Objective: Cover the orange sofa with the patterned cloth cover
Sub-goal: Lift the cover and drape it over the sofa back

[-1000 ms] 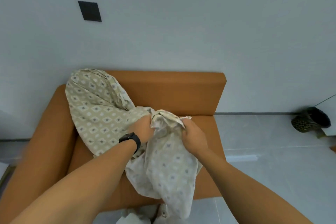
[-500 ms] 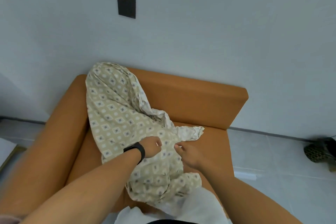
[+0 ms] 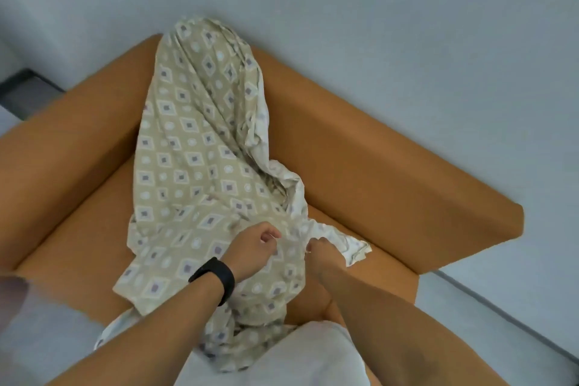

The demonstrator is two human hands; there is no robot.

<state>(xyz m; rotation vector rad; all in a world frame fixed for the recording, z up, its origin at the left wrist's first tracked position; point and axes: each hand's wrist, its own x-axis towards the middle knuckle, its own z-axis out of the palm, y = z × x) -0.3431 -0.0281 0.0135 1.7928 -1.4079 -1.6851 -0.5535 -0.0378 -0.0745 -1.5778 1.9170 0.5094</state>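
- The sofa (image 3: 360, 166) is mostly bare beyond both hands.
- The cloth (image 3: 188, 160) is bunched from backrest to seat, under the hands.
- Cloth is pinched by left hand (image 3: 250, 249) and right hand (image 3: 319, 255); a one-sided tug risks dragging it off the backrest.

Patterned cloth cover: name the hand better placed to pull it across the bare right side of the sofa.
Right. The right hand pinches the patterned cloth cover at its white turned-up edge, nearest the uncovered right part of the orange sofa. The left hand has its grip further left, over the cloth's middle.
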